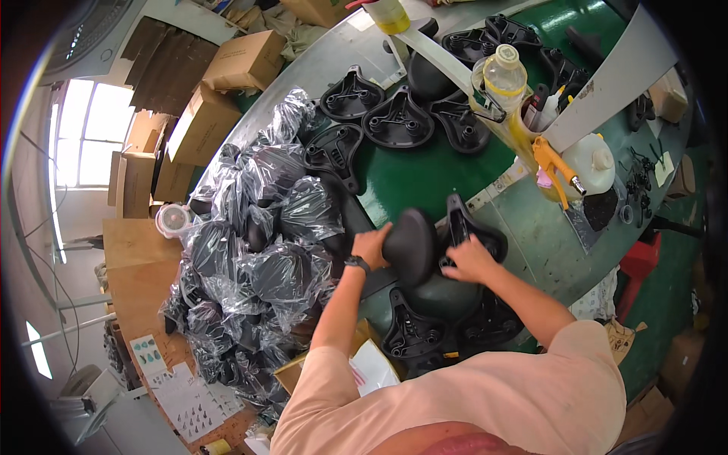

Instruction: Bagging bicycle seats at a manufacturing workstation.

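Note:
In front of me, my left hand (371,249) grips the edge of a smooth black bicycle saddle (409,246), its padded top facing up. My right hand (470,262), fingers curled, lies on an upturned bicycle saddle (489,233) just to the right, whose black plastic underside shows. What exactly its fingertips pinch is hidden. Closer to my body, more upturned saddles (413,326) lie on the table. Beyond my hands, several upturned saddles (398,121) stand on the green conveyor belt (402,174).
A heap of saddles in clear plastic bags (273,220) fills the left side. At the right are an orange-yellow air gun (552,167), a clear bottle (504,72) and a white jug (591,163). An open carton (364,334) sits by my left arm; a small fan (173,220) stands far left.

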Tool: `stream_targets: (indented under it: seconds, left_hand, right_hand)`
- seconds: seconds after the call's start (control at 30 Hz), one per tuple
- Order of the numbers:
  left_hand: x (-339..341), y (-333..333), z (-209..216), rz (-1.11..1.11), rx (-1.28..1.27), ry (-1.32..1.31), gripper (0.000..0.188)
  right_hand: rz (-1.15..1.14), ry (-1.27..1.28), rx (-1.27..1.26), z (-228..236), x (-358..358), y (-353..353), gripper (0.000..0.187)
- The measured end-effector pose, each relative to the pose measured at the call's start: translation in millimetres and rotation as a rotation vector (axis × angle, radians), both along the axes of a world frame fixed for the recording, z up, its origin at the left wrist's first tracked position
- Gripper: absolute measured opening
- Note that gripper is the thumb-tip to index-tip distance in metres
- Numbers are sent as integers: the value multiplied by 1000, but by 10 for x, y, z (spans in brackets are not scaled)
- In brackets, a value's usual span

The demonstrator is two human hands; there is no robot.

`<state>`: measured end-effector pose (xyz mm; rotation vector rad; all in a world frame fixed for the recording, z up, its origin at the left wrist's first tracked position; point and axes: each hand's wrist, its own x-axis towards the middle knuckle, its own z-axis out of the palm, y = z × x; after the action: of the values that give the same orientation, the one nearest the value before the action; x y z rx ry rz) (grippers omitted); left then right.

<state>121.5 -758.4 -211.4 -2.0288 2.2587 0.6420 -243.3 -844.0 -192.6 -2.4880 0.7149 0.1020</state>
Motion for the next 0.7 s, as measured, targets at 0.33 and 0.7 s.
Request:
stream_targets:
  seconds: [0.33,0.7]
  left_hand:
    - [-701,1885,1320,480,458,29,74]
    - [504,-584,356,652,-295,61,68]
  right_hand:
    - [287,276,589,977,-338,-135,47]
    - [-458,43,-471,-519,904,-2883,71]
